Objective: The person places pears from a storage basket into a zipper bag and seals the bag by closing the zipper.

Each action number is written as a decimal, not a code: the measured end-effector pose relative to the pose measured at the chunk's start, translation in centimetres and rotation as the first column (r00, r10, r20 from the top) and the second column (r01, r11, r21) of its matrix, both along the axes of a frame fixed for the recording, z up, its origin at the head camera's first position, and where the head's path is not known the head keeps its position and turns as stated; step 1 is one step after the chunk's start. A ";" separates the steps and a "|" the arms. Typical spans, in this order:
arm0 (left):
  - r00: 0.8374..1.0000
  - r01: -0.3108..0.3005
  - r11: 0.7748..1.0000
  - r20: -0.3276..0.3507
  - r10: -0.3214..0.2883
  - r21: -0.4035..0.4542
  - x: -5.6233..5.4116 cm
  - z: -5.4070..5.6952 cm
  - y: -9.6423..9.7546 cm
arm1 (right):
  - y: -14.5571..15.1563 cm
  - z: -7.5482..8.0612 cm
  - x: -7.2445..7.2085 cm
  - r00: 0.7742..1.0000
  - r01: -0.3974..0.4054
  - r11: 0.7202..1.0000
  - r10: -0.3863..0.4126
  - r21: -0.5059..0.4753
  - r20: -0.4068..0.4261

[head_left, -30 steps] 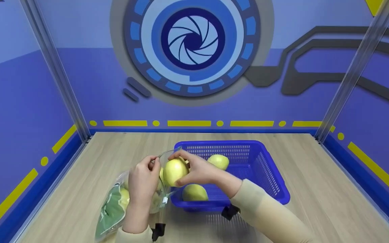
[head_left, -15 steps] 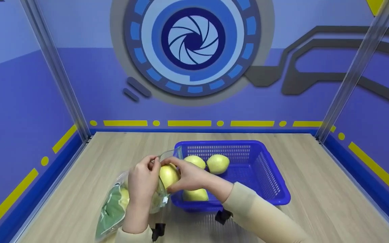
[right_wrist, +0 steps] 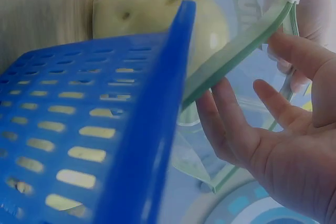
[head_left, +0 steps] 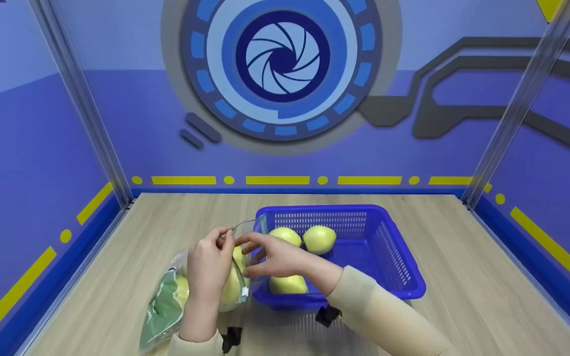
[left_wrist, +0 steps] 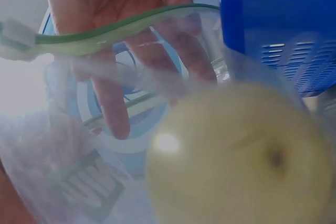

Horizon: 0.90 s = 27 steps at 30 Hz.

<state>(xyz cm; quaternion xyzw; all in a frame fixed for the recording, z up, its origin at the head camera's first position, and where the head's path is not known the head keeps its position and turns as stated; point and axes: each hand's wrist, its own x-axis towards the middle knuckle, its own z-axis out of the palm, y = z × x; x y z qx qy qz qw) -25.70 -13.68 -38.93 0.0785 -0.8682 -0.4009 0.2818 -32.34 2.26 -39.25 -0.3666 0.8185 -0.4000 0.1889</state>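
My left hand (head_left: 208,269) pinches the zip edge of a clear zip bag (head_left: 162,309) with a green print, keeping its mouth spread toward the right. Several pale yellow pear-shaped fruits sit inside; one fruit (head_left: 233,289) lies just within the mouth, and a fruit (left_wrist: 236,166) fills much of the left wrist view through the plastic. At the mouth, my right hand (head_left: 277,256) holds nothing, its fingers spread and touching the green zip strip (right_wrist: 236,59) in the right wrist view. Three more fruits (head_left: 319,240) lie in the blue basket (head_left: 408,267), under and beyond the right hand.
The basket stands right beside the bag mouth, its rim (right_wrist: 152,119) close to the right hand. A white zip slider (head_left: 245,291) hangs at the bag's near edge. Printed blue panels (head_left: 131,123) enclose the wooden table (head_left: 443,237) at the back and sides.
My right hand has moved left with a yellow fruit, put it into the bag mouth and let it go, its fingers now spread. My left hand has stayed at the bag edge.
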 end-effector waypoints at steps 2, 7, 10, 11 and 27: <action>1.000 0.006 1.000 0.012 -0.007 0.011 0.0 0.1 0.0 | 0.1 0.0 0.0 1.000 0.021 1.000 -0.021 0.004 0.000; 1.000 0.009 1.000 0.005 -0.009 0.021 0.0 0.0 0.0 | 0.5 0.2 -0.1 0.999 0.042 0.999 -0.042 -0.018 0.016; 1.000 0.010 1.000 -0.002 -0.010 0.025 -0.1 0.0 0.1 | 0.7 0.4 -0.2 0.999 0.044 0.998 -0.044 -0.039 0.011; 1.000 0.010 1.000 -0.002 -0.010 0.027 -0.1 0.0 0.1 | 0.8 0.5 -0.2 0.999 0.043 0.998 -0.043 -0.045 0.007; 1.000 0.001 1.000 -0.010 0.000 0.019 -0.1 -0.1 0.1 | 2.1 1.0 -0.9 0.999 0.048 0.998 -0.049 -0.031 -0.013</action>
